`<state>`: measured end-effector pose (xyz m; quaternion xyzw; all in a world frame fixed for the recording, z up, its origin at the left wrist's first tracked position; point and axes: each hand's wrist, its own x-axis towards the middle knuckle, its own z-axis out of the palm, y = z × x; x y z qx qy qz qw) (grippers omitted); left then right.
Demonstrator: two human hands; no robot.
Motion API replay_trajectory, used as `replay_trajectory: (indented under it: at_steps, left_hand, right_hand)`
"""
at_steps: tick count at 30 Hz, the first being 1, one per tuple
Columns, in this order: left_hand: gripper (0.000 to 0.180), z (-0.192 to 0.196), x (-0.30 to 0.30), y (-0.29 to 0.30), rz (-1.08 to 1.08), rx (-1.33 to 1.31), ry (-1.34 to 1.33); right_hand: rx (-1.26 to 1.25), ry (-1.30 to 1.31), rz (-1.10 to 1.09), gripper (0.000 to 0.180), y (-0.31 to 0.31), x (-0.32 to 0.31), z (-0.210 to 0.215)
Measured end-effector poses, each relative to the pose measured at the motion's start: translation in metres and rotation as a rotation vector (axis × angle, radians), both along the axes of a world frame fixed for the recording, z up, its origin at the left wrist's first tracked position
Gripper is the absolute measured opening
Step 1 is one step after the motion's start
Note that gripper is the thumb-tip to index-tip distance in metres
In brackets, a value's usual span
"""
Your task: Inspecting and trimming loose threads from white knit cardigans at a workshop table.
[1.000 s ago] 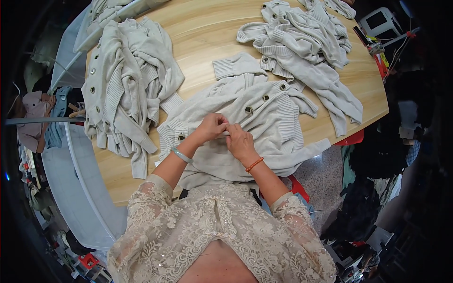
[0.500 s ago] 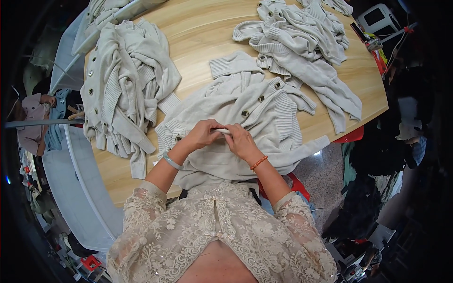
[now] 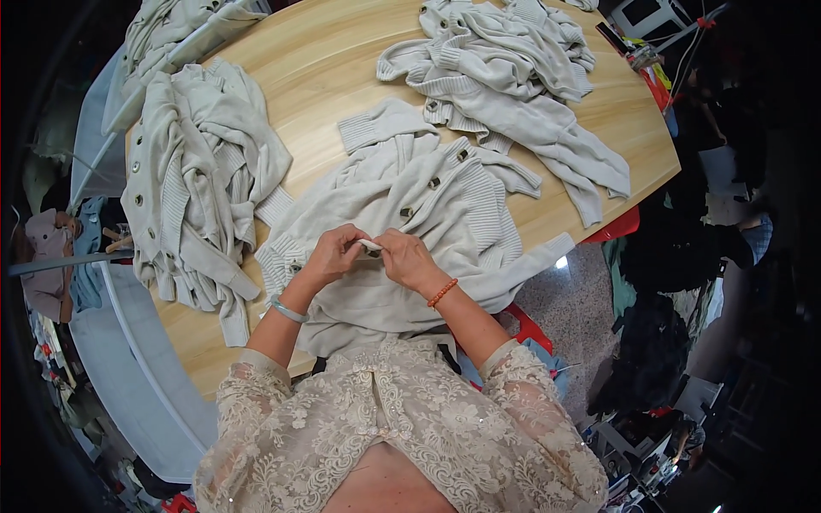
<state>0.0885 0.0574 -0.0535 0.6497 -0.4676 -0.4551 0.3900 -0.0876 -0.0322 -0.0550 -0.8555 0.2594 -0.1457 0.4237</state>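
A cream knitted cardigan (image 3: 368, 188) with ribbed edges and dark square buttons is spread at the table's near edge, partly over my lap. My left hand (image 3: 335, 255), with a pale bangle on the wrist, pinches a small fold of its edge. Close beside it, my right hand (image 3: 412, 260), wearing an orange bead bracelet, pinches the same fold from the other side. Between the fingertips a dark button (image 3: 373, 251) shows in part at the folded edge. One sleeve (image 3: 539, 265) stretches out to the right past the table edge.
On the wooden table (image 3: 321, 60), a heap of cream cardigans (image 3: 197, 171) lies at left and another heap (image 3: 522, 77) at the far right. White plastic bins (image 3: 128, 342) stand along the left side. A red stool (image 3: 528, 329) is below the table's right edge.
The whole view has shifted, so the table and garments appear farther left and tilted. Both hands keep their pinch on the cardigan's edge, and a dark button now shows between them.
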Motion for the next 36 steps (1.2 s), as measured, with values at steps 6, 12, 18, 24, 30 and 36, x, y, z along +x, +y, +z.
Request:
replay_trajectory:
  at_steps: [6, 12, 18, 24, 30, 36]
  left_hand:
    - [0.009, -0.002, 0.013, 0.0, 0.065, -0.003, -0.28]
    - [0.022, 0.011, -0.014, -0.033, 0.039, -0.448, -0.812]
    - [0.024, -0.017, -0.046, -0.074, -0.092, -0.32, -0.574]
    - [0.017, -0.005, -0.05, -0.093, -0.107, -0.045, -0.624]
    - [0.008, -0.021, -0.036, -0.094, -0.063, 0.185, 0.16]
    - [0.014, -0.011, -0.032, -0.089, -0.01, 0.28, 0.402]
  right_hand:
    - [-0.106, 0.208, -0.063, 0.013, -0.017, -0.023, 0.006]
    - [-0.218, 0.306, -0.151, 0.015, -0.033, -0.033, 0.005]
    - [-0.189, 0.248, -0.143, 0.015, -0.029, -0.028, 0.002]
    - [-0.135, 0.23, -0.16, 0.015, -0.031, -0.038, -0.001]
    - [-0.121, 0.149, -0.237, 0.028, -0.031, -0.035, 0.001]
    - [-0.085, 0.084, -0.274, 0.043, -0.027, -0.037, 0.004]
